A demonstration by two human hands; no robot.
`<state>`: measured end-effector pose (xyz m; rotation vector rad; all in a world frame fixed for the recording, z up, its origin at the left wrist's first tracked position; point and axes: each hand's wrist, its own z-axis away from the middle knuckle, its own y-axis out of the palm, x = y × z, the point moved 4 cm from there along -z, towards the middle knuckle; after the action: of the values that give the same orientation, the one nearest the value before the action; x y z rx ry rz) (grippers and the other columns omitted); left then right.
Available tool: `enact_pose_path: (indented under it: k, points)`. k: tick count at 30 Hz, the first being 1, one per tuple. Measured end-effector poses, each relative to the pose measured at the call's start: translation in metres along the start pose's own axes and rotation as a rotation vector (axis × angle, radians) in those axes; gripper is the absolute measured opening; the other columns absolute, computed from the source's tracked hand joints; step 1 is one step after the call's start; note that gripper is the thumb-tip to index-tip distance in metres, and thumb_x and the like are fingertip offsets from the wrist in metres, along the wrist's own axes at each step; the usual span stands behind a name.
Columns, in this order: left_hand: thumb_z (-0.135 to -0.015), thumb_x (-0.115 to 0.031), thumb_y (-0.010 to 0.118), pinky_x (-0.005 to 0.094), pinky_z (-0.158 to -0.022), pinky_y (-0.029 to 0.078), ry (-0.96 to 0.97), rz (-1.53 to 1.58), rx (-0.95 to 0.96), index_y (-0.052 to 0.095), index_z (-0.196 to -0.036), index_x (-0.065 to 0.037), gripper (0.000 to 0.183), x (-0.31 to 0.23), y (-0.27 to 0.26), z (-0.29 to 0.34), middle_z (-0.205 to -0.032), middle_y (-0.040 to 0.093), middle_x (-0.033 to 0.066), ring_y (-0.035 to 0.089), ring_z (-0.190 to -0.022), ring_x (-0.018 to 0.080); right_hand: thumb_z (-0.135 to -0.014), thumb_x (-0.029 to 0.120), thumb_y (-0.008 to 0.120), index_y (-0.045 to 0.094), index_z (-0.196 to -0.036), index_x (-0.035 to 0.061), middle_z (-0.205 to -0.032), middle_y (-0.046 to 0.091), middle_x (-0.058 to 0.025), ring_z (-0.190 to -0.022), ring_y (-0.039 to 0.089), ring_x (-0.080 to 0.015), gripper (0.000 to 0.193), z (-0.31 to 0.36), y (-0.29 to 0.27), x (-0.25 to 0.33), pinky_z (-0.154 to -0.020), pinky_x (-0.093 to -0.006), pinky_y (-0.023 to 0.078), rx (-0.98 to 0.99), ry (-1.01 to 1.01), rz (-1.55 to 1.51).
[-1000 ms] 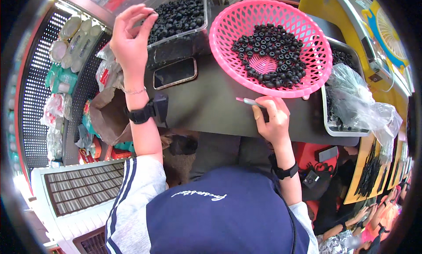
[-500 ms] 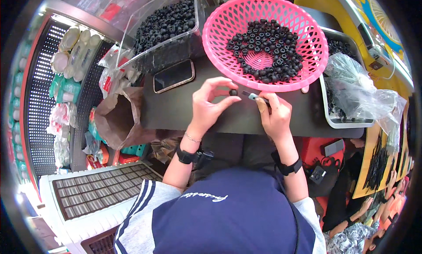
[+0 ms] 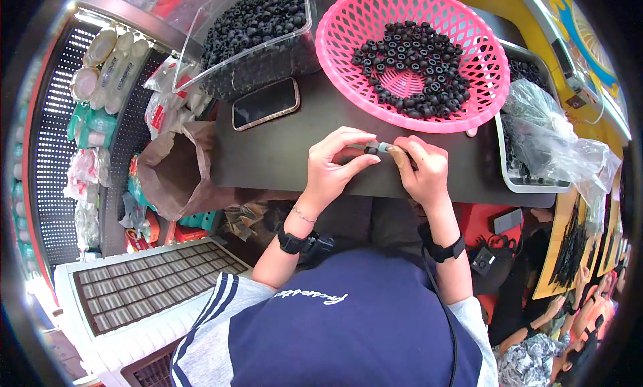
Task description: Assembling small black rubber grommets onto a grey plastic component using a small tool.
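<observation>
My left hand [image 3: 329,167], closed in a pinch, holds a small round black part [image 3: 370,150] between thumb and fingertips. Pinched in my right hand [image 3: 423,171] is a small slim tool with a pale blue-grey piece [image 3: 384,148] near its tip; its exact kind is unclear. The tool's tip meets the black part, and the fingers hide some of the contact. Just beyond my hands stands a pink lattice plastic basket [image 3: 402,121], with many similar black ring-shaped parts [image 3: 439,85] inside.
A clear bin [image 3: 295,38] of black parts stands at the far left, a phone [image 3: 266,104] before it. Right of the basket, a white tray [image 3: 529,188] holds black parts and plastic bags [image 3: 552,136]. A brown bag [image 3: 177,166] sits left of the dark table [image 3: 268,162].
My hands have come together, bringing the tool's tip from beside the black part onto it. The whole view has shifted slightly.
</observation>
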<state>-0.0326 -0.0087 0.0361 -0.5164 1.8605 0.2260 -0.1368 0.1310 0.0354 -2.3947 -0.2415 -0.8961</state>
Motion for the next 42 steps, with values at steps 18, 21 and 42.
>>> enact_pose_path:
  k: [18, 21, 42]
  points:
    - [-0.078, 0.009, 0.073, 0.0296, -0.081, 0.06, 0.03, -0.064, 0.01, 0.067, -0.105, 0.005, 0.028, -0.0021, -0.0032, -0.0015, -0.106, 0.063, 0.0132, 0.065, -0.095, 0.0196, -0.08, 0.012, 0.074, 0.067, -0.087, 0.004, -0.073, 0.066, -0.0109, -0.059, 0.064, -0.0278, 0.012, 0.0003, 0.0017, -0.0016, -0.054, -0.0339, 0.05, 0.019, 0.005, -0.011]
    - [-0.078, 0.01, 0.072, 0.0296, -0.081, 0.06, 0.032, -0.074, 0.015, 0.067, -0.104, 0.005, 0.027, 0.0013, -0.0041, -0.0007, -0.107, 0.063, 0.0134, 0.066, -0.095, 0.0193, -0.08, 0.011, 0.074, 0.067, -0.087, 0.0041, -0.073, 0.067, -0.0105, -0.06, 0.064, -0.0278, 0.012, 0.0001, 0.0018, -0.0018, -0.055, -0.034, 0.05, 0.034, 0.016, -0.023]
    - [-0.08, 0.002, 0.072, 0.0286, -0.077, 0.059, 0.06, -0.1, -0.02, 0.069, -0.099, 0.003, 0.02, 0.0026, -0.0047, -0.0014, -0.101, 0.067, 0.0105, 0.068, -0.089, 0.0169, -0.082, 0.01, 0.072, 0.068, -0.086, 0.0028, -0.079, 0.07, -0.0103, -0.064, 0.067, -0.0266, 0.009, 0.0005, 0.0051, -0.0064, -0.057, -0.0331, 0.052, 0.087, 0.031, -0.103]
